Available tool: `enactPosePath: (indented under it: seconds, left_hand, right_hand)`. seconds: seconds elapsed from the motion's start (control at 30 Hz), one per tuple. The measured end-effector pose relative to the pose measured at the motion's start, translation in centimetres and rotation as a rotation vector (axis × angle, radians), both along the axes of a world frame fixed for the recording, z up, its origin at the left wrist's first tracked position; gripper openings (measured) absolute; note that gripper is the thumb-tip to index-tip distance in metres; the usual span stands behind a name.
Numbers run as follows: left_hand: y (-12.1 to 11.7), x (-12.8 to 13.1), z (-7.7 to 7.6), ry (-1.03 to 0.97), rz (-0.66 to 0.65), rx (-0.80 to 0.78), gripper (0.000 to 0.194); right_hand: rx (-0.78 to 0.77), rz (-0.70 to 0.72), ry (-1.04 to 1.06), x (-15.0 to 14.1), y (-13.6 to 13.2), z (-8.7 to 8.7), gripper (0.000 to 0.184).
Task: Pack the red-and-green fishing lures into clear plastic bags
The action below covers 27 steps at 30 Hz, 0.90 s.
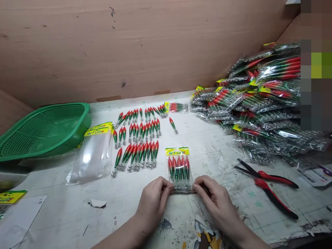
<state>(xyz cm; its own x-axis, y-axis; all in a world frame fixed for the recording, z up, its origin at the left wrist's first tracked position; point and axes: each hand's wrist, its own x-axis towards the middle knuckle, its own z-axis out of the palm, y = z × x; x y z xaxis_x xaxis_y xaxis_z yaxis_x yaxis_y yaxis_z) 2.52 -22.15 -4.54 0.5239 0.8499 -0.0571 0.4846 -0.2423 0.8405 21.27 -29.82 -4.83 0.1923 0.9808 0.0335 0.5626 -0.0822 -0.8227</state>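
Now both hands — left (155, 197) and right (218, 200) — pinch the lure packet's (178, 169) bottom corners, flat on the table (135, 207); tug unevenly and those hooks could pierce the plastic.

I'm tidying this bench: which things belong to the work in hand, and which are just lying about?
Work, apparently:
- filled bag between left hand and right hand
- loose lures
- empty bags
- packed heap

Seemingly idle:
- pliers
- paper scrap
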Motion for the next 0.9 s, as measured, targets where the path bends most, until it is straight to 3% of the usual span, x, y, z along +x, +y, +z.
enactPosePath:
  seconds: [0.17, 0.33, 0.5, 0.67, 0.77, 0.9]
  left_hand:
    - [0.3, 1.1, 1.0, 0.144, 0.108, -0.085, 0.021]
    - [1.2, 2.3, 1.7, 0.349, 0.135, -0.093, 0.019]
    - [1.7, 2.7, 2.2, 0.519, 0.057, 0.004, 0.018]
    - [2.2, 2.2, 2.9, 0.503, 0.079, -0.029, 0.017]
    - [2.9, 2.4, 3.2, 0.525, 0.136, -0.031, 0.024]
    - [3.3, 2.7, 3.0, 0.425, 0.089, 0.005, 0.028]
  right_hand:
    - [0.002, -0.209, -0.106, -1.7, 0.8, -0.4, 0.025]
    - [-0.033, -0.229, -0.173, -2.4, 1.6, -0.4, 0.023]
    - [-0.055, -0.242, -0.209, -2.1, 2.2, -0.5, 0.017]
    - [0.016, -0.271, -0.198, -1.3, 2.2, -0.7, 0.007]
    - [0.065, -0.286, -0.211, -1.6, 2.5, -1.2, 0.02]
    - [0.135, -0.313, -0.254, -2.4, 2.7, -1.7, 0.024]
